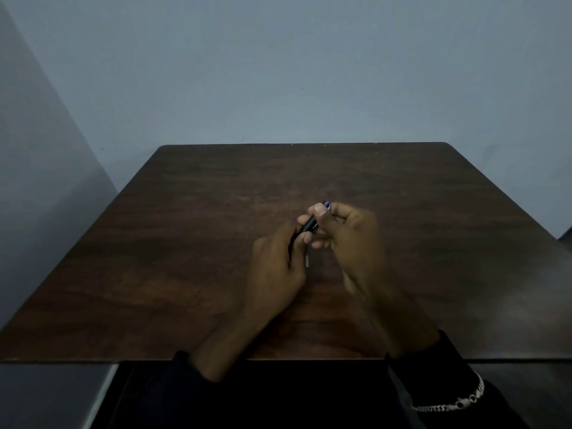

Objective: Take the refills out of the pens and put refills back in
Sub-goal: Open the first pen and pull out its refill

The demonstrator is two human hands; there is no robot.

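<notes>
Two hands work w/ one pen above the table, and we go from near to far. Nearest to us, the dark sleeves and a chain bracelet on the right wrist. Then the left hand, fingers curled narrow around the near, lower end of the pen; a small pale bit shows just under this hand, maybe the tip or the refill, too dim to tell. Farther, the right hand pinches the far upper part, thumb on top, a blue end sticking out behind the fingers. The long axis runs from near-left to far-right, so the hands sit at opposite ends of it. We judge the next move, approx. a twist or pull apart, must go along this line. No other pens are visible.
</notes>
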